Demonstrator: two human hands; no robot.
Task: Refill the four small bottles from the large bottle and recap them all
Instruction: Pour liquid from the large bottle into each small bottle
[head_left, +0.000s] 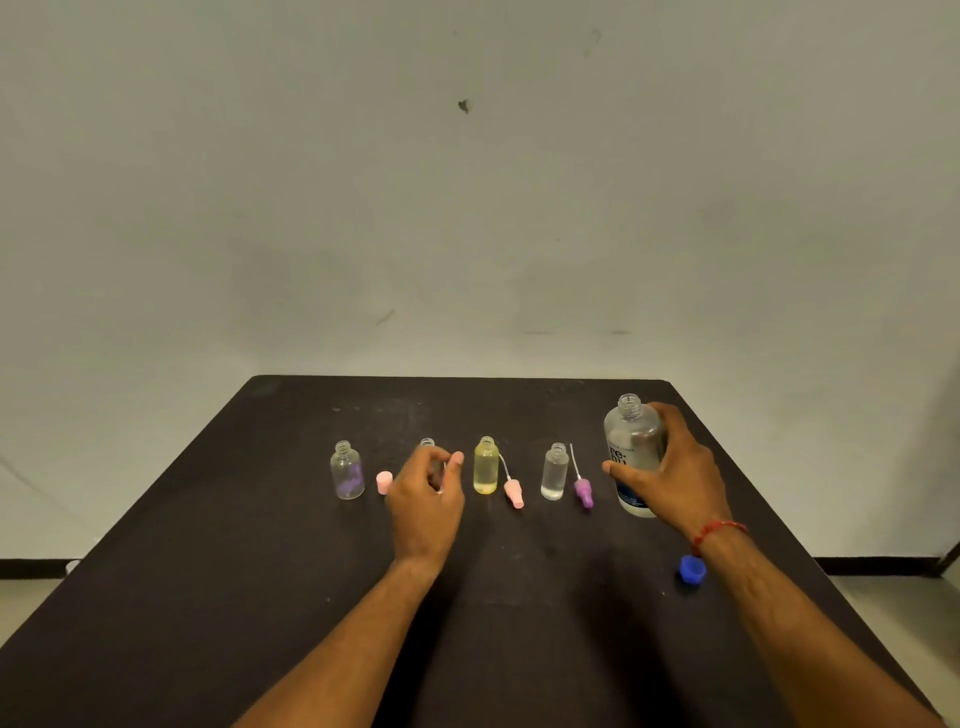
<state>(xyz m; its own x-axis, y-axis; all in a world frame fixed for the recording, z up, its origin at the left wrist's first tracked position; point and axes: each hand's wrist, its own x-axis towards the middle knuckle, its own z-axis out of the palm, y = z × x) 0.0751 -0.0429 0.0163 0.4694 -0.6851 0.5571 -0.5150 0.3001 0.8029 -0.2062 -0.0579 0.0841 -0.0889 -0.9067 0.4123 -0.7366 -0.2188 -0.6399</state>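
Note:
Four small uncapped bottles stand in a row on the black table (260, 597). The leftmost clear bottle (347, 470) has purple marks. My left hand (426, 499) wraps the second small bottle (427, 443); only its neck shows. A yellow bottle (486, 466) and a clear bottle (555, 472) stand to the right. My right hand (675, 467) grips the large open bottle (631, 447), upright at the right. Its blue cap (692, 569) lies near my right wrist. A pink cap (384, 482), a pink spray top (514, 492) and a purple spray top (584, 491) lie between the bottles.
A bare pale wall (467, 208) rises behind the table. The table's far edge runs just beyond the bottles, and floor shows at both sides.

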